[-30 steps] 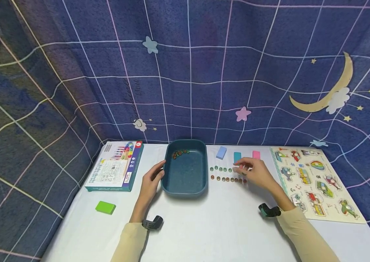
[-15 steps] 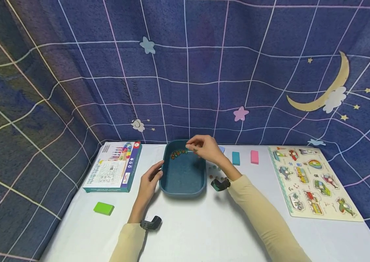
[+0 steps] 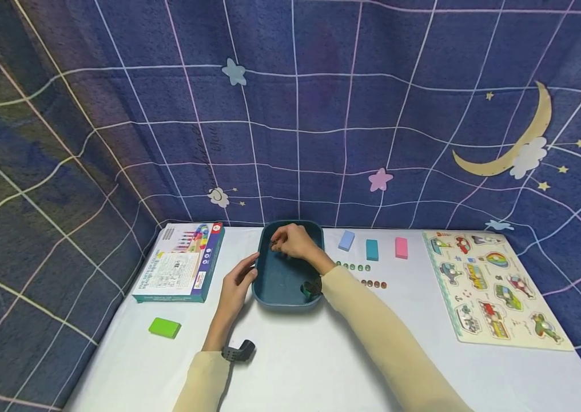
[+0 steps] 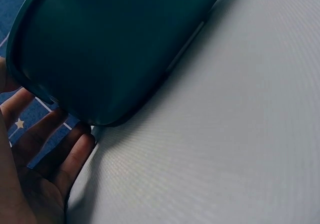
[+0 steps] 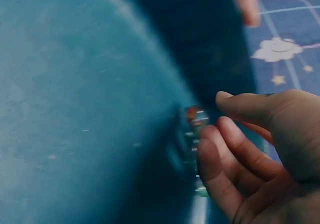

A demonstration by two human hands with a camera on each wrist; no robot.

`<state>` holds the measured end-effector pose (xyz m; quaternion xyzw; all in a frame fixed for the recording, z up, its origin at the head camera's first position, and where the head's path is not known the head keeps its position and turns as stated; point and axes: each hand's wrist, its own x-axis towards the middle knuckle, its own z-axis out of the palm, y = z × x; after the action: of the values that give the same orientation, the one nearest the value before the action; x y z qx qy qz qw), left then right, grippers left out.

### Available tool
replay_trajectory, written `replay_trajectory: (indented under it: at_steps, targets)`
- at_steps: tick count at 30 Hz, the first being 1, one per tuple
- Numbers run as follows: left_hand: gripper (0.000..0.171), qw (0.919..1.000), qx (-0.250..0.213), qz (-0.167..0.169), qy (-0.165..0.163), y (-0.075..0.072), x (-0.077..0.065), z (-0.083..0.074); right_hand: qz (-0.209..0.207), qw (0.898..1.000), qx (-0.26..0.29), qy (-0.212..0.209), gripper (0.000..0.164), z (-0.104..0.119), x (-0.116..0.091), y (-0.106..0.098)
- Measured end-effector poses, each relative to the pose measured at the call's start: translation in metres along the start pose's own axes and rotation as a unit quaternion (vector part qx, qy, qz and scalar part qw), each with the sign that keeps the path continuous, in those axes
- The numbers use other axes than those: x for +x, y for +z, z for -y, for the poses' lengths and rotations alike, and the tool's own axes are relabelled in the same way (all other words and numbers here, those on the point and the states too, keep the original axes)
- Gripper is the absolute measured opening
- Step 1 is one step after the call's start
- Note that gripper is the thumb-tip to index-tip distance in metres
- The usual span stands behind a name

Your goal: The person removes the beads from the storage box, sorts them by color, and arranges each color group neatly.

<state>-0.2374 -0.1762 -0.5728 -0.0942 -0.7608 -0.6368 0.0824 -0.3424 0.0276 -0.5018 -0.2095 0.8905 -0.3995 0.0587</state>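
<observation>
A dark teal plastic tub [image 3: 290, 289] sits on the white table. My left hand [image 3: 234, 289] rests its fingers against the tub's outer left wall, with the fingers [image 4: 75, 156] loosely extended in the left wrist view. My right hand [image 3: 295, 241] is inside the tub, over small red and green glass beads [image 5: 194, 115] lying along its wall. In the right wrist view the thumb stands apart from the bent fingers, with no bead showing between them. Right of the tub lie a row of green beads [image 3: 359, 267] and a row of reddish-brown beads [image 3: 377, 284], partly hidden by my right forearm.
Blue [image 3: 346, 240], teal [image 3: 371, 250] and pink blocks [image 3: 401, 248] lie behind the bead rows. A picture puzzle board [image 3: 496, 286] is at the right. A paint-set box [image 3: 179, 263] and a green block [image 3: 164, 327] lie left. A patterned curtain [image 3: 295, 114] hangs behind.
My right hand has gone from the bead rows, leftward over the tub's right side with a small bead pinched, and down to the beads at the tub's far left. My left hand stays put.
</observation>
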Motion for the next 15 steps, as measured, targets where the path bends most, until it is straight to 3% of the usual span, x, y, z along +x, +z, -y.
replay_trajectory:
  at_steps: [15]
  targets:
    - [0.041, 1.0000, -0.001, 0.002, 0.001, 0.001, 0.000, 0.001, 0.002, 0.996, -0.087, -0.019, 0.017, -0.008, 0.006, 0.017]
